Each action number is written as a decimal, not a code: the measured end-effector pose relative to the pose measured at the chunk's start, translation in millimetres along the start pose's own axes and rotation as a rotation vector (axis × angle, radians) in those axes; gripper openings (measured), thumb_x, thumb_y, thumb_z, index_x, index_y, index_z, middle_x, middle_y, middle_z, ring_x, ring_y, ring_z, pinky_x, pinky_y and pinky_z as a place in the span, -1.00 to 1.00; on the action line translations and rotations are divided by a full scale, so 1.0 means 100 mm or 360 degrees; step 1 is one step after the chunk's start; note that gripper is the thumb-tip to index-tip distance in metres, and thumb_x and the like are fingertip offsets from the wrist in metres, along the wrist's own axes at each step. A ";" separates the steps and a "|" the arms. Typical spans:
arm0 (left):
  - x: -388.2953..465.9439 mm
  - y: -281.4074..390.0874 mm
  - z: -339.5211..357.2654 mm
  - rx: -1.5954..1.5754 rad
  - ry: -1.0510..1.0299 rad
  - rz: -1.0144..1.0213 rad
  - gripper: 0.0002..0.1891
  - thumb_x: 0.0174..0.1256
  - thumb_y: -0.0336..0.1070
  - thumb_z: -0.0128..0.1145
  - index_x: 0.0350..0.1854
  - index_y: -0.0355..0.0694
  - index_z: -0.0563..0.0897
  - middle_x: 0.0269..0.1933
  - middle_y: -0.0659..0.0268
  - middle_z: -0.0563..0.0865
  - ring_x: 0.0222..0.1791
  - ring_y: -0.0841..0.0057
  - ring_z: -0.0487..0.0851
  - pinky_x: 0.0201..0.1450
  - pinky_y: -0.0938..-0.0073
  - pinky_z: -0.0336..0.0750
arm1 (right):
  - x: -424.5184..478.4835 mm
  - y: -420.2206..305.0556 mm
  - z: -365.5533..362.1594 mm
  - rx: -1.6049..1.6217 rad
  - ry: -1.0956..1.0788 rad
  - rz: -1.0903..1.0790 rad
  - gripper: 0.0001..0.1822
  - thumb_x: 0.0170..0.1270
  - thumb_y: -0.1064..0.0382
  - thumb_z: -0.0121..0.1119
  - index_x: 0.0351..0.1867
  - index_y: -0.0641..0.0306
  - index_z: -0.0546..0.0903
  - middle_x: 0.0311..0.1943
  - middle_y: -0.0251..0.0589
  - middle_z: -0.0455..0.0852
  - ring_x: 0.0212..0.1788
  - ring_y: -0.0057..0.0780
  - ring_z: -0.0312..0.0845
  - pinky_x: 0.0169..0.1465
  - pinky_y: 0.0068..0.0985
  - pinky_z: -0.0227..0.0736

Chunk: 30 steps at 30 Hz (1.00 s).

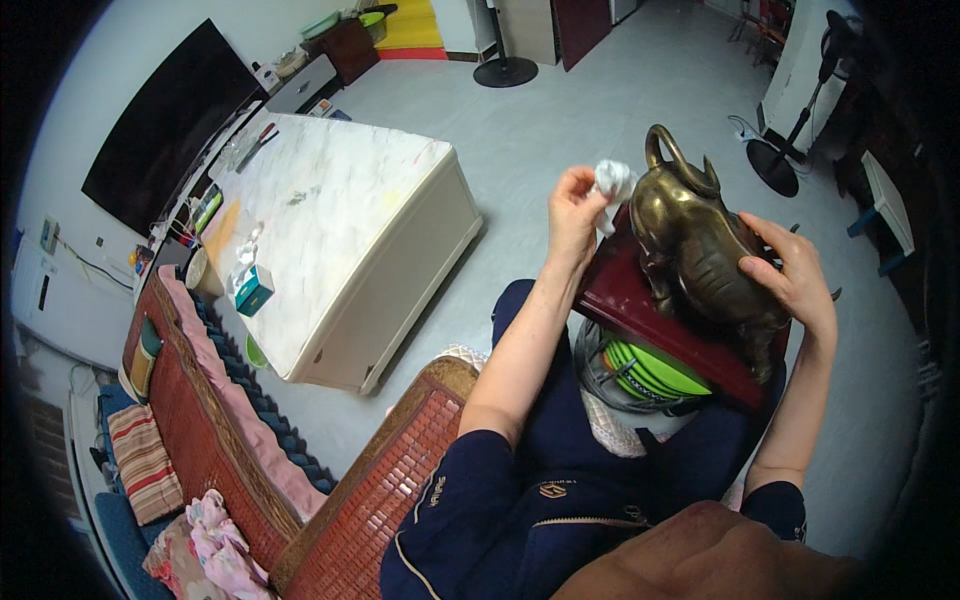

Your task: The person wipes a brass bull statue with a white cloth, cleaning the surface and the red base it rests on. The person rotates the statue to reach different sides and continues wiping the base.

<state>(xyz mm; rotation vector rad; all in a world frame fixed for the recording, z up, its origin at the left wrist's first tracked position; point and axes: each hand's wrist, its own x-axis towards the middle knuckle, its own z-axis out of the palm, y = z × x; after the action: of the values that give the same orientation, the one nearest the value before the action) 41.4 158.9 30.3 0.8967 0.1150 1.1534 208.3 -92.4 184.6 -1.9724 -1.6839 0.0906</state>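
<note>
A bronze-coloured bull statue (pixel 694 240) with a curled tail rests on a dark red stool or box top (pixel 626 292) in front of me. My left hand (pixel 576 214) pinches a crumpled white tissue or cloth (pixel 615 180) just left of the statue's rear end. The thumb and fingers of my right hand (pixel 791 270) rest on the statue's back, towards its front end. The bull's head is mostly hidden behind that hand; thin tips stick out past it.
Below the red top lie a bright green coil (pixel 645 367) and dark cables. A marble-topped table (pixel 330 195) at left bears a teal tissue box (pixel 255 290). A sofa with a red woven mat (pixel 375 480) is beside me. A fan base (pixel 772 168) stands beyond the statue.
</note>
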 end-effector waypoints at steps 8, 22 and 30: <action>0.48 0.48 0.73 0.0847 -0.0392 0.0299 -0.82 0.00 -0.57 0.32 -0.35 -0.30 0.59 -0.09 0.20 0.76 -0.13 0.51 0.69 -0.09 0.44 0.63 | 0.01 0.01 -0.02 -0.0032 -0.0020 0.0006 -0.31 0.28 -0.15 0.34 0.24 0.39 0.66 0.05 0.12 0.80 0.07 0.00 0.76 0.18 -0.27 0.56; 0.26 0.09 0.61 0.0163 0.0002 -0.0068 -0.90 0.40 -0.45 0.35 -0.15 -0.30 0.67 -0.26 0.42 0.72 -0.29 0.73 0.60 -0.15 0.63 0.51 | 0.02 0.04 0.01 0.0064 -0.0069 0.0039 -0.31 0.30 -0.11 0.35 0.30 0.37 0.64 0.07 0.09 0.80 0.09 -0.12 0.77 0.20 -0.33 0.56; -0.49 -0.47 0.38 0.0280 0.0237 -0.0201 -0.70 0.68 -0.24 -0.08 0.19 -0.34 0.53 0.06 0.19 0.68 0.10 0.50 0.58 0.23 0.37 0.44 | 0.00 0.06 -0.02 0.0129 -0.0073 0.0075 -0.30 0.30 -0.11 0.35 0.31 0.39 0.63 0.08 0.10 0.80 0.10 -0.15 0.76 0.18 -0.30 0.59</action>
<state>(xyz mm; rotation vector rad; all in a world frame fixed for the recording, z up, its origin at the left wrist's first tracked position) 74.1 91.9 7.2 0.9439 0.3944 1.1026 213.9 -93.3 183.6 -1.9638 -1.6361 0.2195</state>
